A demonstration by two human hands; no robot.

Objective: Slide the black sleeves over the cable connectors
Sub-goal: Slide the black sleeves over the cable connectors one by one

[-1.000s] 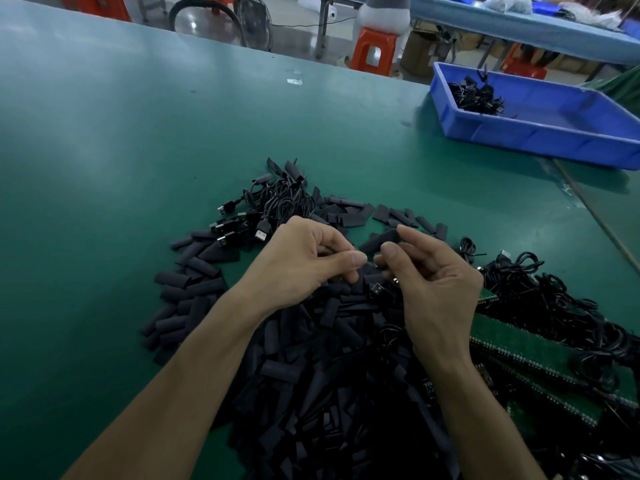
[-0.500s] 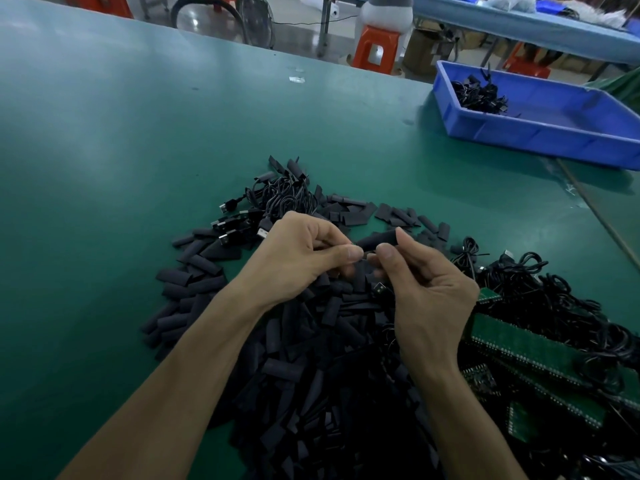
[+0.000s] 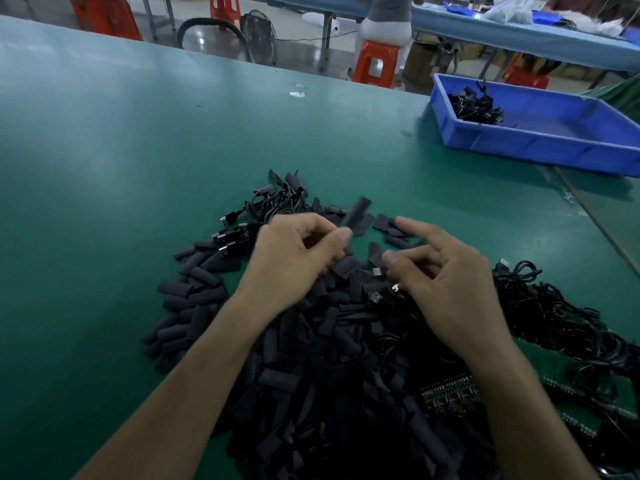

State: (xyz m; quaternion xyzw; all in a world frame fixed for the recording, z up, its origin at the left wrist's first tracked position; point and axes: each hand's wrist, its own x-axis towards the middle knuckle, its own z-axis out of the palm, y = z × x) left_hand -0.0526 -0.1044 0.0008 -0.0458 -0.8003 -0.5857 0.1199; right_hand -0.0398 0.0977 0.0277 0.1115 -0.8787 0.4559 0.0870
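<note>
A big heap of flat black sleeves (image 3: 277, 375) lies on the green table (image 3: 138, 168) under both my forearms. My left hand (image 3: 298, 258) pinches one black sleeve (image 3: 356, 211) between thumb and forefinger, and its free end points up and away. My right hand (image 3: 446, 282) is a short gap to the right, forefinger stretched out, thumb and other fingers curled round a black cable whose metal connector (image 3: 377, 271) shows by the thumb tip. The image is motion-blurred, so the exact grip is unclear.
A tangle of black cables (image 3: 554, 323) lies to the right over green circuit boards (image 3: 450, 393). More cables with plugs (image 3: 273, 206) sit behind the heap. A blue bin (image 3: 554, 147) holding a few cables stands at the far right. Stools and another bench are beyond the table.
My hands, which met fingertip to fingertip over the heap, have drawn apart. The left hand has lifted the sleeve up and back; the right forefinger has straightened.
</note>
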